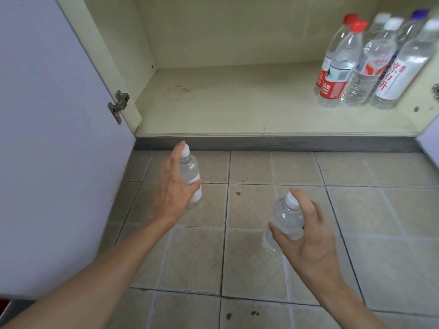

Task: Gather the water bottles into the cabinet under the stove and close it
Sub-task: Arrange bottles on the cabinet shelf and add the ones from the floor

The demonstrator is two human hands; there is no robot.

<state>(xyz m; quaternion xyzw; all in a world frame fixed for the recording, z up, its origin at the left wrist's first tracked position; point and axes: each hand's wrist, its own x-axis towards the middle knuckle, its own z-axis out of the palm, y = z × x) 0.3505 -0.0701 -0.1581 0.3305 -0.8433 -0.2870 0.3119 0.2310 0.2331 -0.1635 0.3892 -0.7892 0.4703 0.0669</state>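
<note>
Two clear white-capped water bottles are on the tiled floor in front of the open cabinet (213, 108). My left hand (173, 186) is wrapped around the left bottle (191, 169), thumb and fingers on its sides. My right hand (306, 231) grips the right bottle (286, 217) around its shoulder, with a finger by the cap. Inside the cabinet, at the right, stand several bottles: two with red caps and red labels (337, 67), and others with white caps (377, 65).
The lilac left cabinet door (52, 138) stands open wide, hinge (118, 105) showing. A sliver of the right door (431, 138) shows at the frame edge. A grey plinth (273, 143) runs under the cabinet floor. The beige floor tiles (380, 210) have small dark spots.
</note>
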